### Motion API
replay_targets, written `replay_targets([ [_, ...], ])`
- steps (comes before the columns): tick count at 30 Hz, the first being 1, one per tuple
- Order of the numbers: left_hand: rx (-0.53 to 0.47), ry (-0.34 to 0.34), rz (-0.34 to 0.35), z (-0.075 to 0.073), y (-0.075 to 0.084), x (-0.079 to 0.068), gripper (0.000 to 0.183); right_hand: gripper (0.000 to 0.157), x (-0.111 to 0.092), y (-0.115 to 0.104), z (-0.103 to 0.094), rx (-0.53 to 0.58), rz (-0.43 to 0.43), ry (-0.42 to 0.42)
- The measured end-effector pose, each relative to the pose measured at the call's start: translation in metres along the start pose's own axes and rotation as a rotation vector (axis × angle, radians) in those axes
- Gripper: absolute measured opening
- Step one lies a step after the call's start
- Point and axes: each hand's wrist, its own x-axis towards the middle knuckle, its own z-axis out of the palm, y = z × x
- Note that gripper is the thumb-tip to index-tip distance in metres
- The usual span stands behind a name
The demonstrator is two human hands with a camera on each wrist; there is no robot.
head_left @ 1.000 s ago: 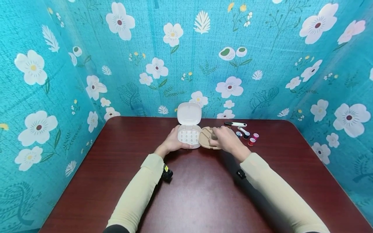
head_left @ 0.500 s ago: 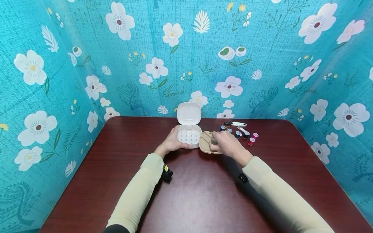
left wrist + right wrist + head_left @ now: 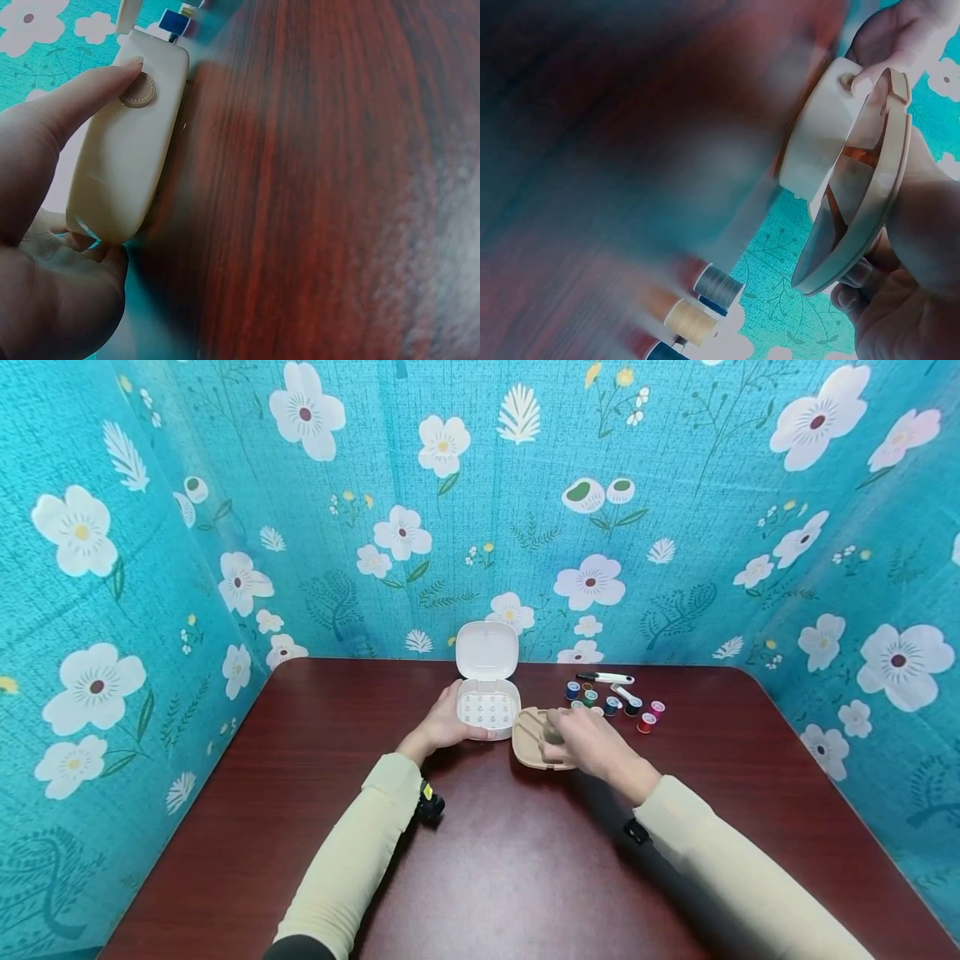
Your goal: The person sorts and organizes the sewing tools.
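My left hand [image 3: 447,720] grips the side of a white box [image 3: 506,734] whose lid [image 3: 487,647] stands up at the back. Inside the box lies a white panel [image 3: 487,711] with rows of small raised spots. In the left wrist view, the thumb lies beside the round button [image 3: 138,91] on the box's front. My right hand [image 3: 594,745] holds a beige divided tray [image 3: 528,740] just right of the box. The right wrist view shows this tray [image 3: 889,187] tilted, its dividers facing the box; fingers curl behind its rim. The hand hides the tray's right part.
Several thread spools [image 3: 611,706] stand at the back right, among them a red one [image 3: 647,722]. Behind them lies a slim black-and-white tool [image 3: 606,677], with a small white piece [image 3: 621,693] nearby. A floral cloth [image 3: 405,585] hangs behind the table [image 3: 480,860].
My right hand has drawn the beige tray towards me, uncovering more spools behind it. My left hand stays on the box, which has hardly moved.
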Motion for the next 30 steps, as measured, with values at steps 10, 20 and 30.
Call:
replay_targets([
  [10, -0.009, -0.005, 0.002, -0.001, 0.001, -0.001, 0.114, 0.020, -0.011, -0.010, 0.004, -0.002, -0.049, -0.032],
  [20, -0.018, -0.007, 0.002, 0.000, -0.001, -0.001, 0.116, 0.020, -0.020, -0.024, 0.012, 0.048, -0.084, -0.077],
  [30, -0.008, -0.009, -0.007, 0.000, -0.001, 0.000, 0.117, 0.018, -0.018, -0.046, 0.021, 0.111, -0.112, -0.096],
])
